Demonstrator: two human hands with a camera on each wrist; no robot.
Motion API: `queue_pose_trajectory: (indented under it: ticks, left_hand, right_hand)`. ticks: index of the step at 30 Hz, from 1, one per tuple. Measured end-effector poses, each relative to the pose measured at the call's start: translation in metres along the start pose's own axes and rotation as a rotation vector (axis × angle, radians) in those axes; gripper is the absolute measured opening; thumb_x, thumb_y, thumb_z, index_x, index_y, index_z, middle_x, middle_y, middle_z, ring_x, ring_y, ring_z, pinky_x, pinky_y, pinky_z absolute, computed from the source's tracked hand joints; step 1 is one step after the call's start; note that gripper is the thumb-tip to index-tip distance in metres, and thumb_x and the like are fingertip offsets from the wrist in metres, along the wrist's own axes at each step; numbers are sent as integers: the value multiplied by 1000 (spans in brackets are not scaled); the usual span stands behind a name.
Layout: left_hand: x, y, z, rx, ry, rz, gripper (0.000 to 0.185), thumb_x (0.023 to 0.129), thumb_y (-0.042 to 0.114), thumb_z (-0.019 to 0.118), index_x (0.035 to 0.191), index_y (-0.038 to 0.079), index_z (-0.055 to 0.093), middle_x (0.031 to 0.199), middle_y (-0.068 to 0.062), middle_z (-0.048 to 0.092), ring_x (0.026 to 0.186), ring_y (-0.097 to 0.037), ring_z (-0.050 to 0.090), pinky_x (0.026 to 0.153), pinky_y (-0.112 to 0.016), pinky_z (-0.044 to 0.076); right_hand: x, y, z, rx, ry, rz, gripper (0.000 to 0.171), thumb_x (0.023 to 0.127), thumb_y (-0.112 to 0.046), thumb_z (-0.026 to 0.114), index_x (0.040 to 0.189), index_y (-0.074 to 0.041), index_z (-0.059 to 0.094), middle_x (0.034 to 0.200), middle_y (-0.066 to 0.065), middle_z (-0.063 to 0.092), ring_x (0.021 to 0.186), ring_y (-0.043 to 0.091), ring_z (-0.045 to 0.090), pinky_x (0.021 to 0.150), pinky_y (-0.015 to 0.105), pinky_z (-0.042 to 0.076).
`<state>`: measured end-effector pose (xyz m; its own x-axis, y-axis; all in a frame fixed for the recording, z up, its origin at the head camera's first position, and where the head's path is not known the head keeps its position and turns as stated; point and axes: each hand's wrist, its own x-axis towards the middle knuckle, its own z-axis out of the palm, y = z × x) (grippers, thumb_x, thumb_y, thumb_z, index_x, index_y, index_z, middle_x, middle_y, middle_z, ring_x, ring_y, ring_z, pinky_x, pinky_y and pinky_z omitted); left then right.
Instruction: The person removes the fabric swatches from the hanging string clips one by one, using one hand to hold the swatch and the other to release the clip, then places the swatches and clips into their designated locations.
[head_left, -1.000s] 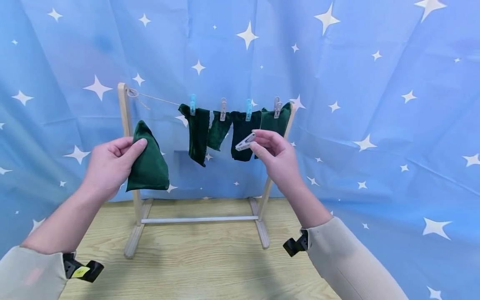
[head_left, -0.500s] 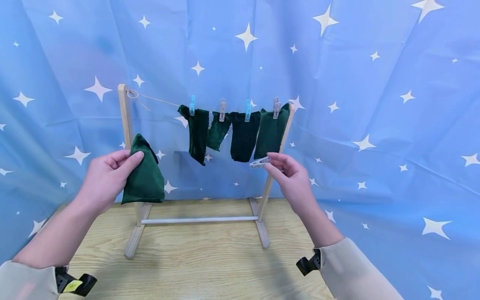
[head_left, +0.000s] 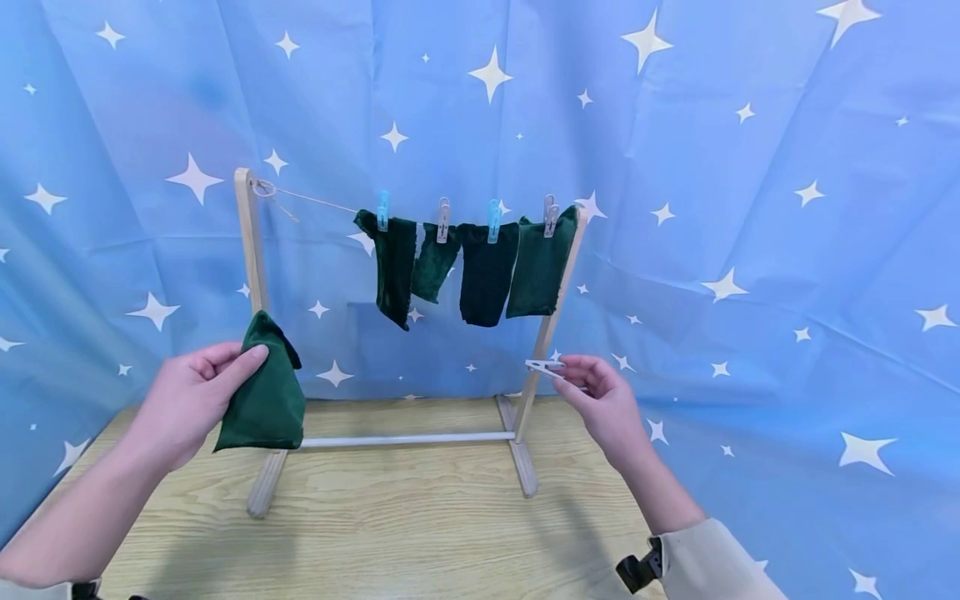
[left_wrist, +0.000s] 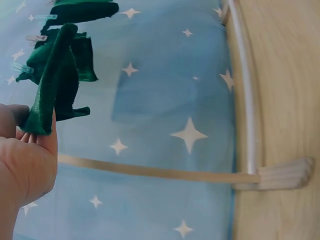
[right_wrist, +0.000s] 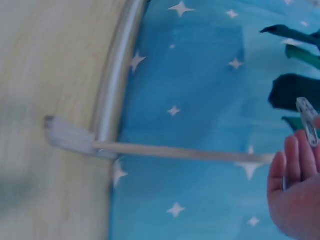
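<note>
My left hand (head_left: 191, 396) pinches a dark green velvet cloth (head_left: 266, 408) between thumb and fingers, and the cloth hangs in front of the rack's left post. In the left wrist view the same cloth (left_wrist: 47, 95) stands folded above the fingertips. My right hand (head_left: 603, 404) pinches a pale grey clothespin (head_left: 546, 367) by one end, beside the right post. That clothespin (right_wrist: 307, 120) also shows in the right wrist view, held at the fingertips. Several green cloths hang from the string behind, among them a dark one (head_left: 489, 279) under a blue clothespin (head_left: 494, 221).
A small wooden drying rack stands on the wood-grain table (head_left: 420, 517), with a left post (head_left: 250, 233), a right post (head_left: 547, 333) and a white crossbar (head_left: 405, 440). Its string (head_left: 318, 198) runs between the post tops. Behind hangs a blue star-patterned curtain (head_left: 750, 208).
Both hands have moved down, the left also leftward with its cloth, the right also rightward with its clothespin. The right-hand hanging cloth is now uncovered. The hung cloths keep their places.
</note>
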<state>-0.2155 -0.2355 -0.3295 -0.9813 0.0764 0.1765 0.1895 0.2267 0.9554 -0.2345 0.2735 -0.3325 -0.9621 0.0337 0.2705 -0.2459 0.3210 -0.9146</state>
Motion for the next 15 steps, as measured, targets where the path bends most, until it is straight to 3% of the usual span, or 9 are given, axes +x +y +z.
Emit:
queue_pose_trajectory:
  ticks: [6, 10, 13, 15]
  left_hand:
    - [-10, -23, -7, 17, -6, -70, 71, 114, 48, 56, 158, -8, 51, 121, 26, 73, 105, 7, 74, 86, -28, 67]
    - [-14, -38, -12, 39, -11, -107, 74, 115, 50, 53, 161, -7, 48, 151, -7, 68, 107, 10, 72, 87, -28, 67]
    - [-16, -49, -16, 48, -11, -116, 74, 116, 49, 51, 162, -9, 45, 167, -30, 45, 106, 9, 72, 87, -29, 67]
    - [-17, -56, -20, 54, -17, -126, 75, 117, 49, 49, 163, -10, 42, 170, -35, 37, 105, 15, 68, 87, -27, 66]
  right_hand:
    - [-9, 32, -10, -41, -3, 55, 40, 103, -15, 79, 138, -3, 65, 114, -9, 78, 102, 5, 71, 88, 18, 58]
    - [-13, 51, -14, -37, 7, 85, 41, 103, -13, 78, 140, -1, 64, 119, -1, 79, 102, 3, 71, 89, 18, 59]
    - [-15, 63, -17, -29, 16, 94, 42, 103, -11, 78, 140, 2, 64, 124, 7, 78, 102, 2, 71, 89, 17, 58]
    - [-16, 71, -19, -32, 14, 99, 42, 102, -10, 77, 140, 3, 63, 125, 10, 78, 101, 2, 71, 88, 17, 58]
